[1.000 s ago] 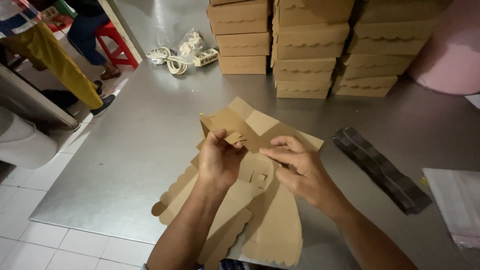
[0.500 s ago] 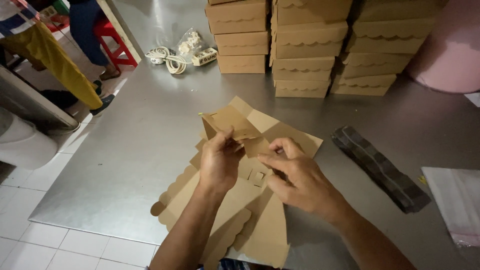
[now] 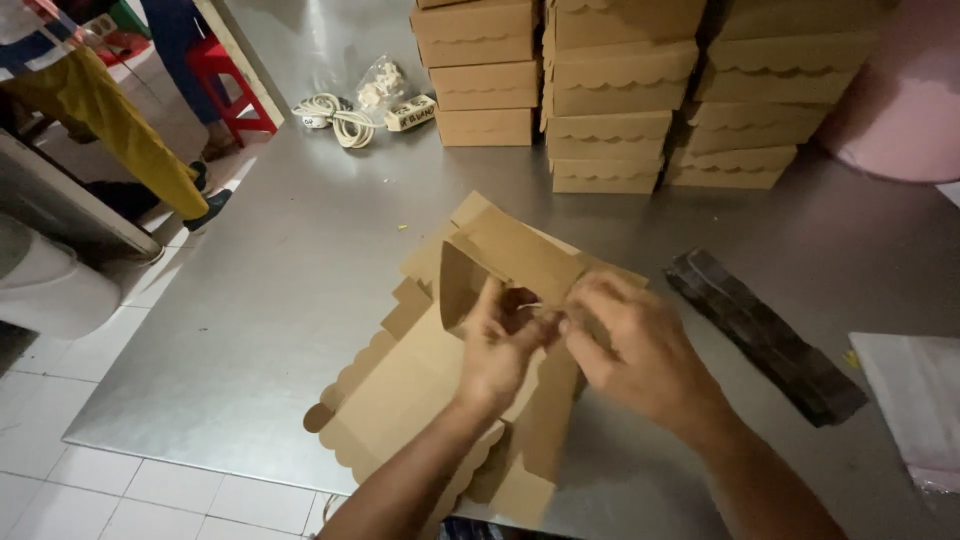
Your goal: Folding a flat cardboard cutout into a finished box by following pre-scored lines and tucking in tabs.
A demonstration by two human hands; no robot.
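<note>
Both grips (image 3: 545, 335) around cardboard flap (image 3: 515, 262)

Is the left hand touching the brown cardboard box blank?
Touching. The head view shows the left hand fingers pressed on the raised flap of the cardboard box blank.

Brushed sheet metal for the table (image 3: 260, 300) — smooth, softly reflective. Matt brown cardboard in the flat box blank (image 3: 400, 390) and in the stacked boxes (image 3: 610, 100), dry and unglossed. Dark strip (image 3: 765, 335) of ribbed, dull stuff — material unclear. Glossy white floor tiles (image 3: 120, 490). Clear shiny plastic on the small bag (image 3: 380, 82).
</note>
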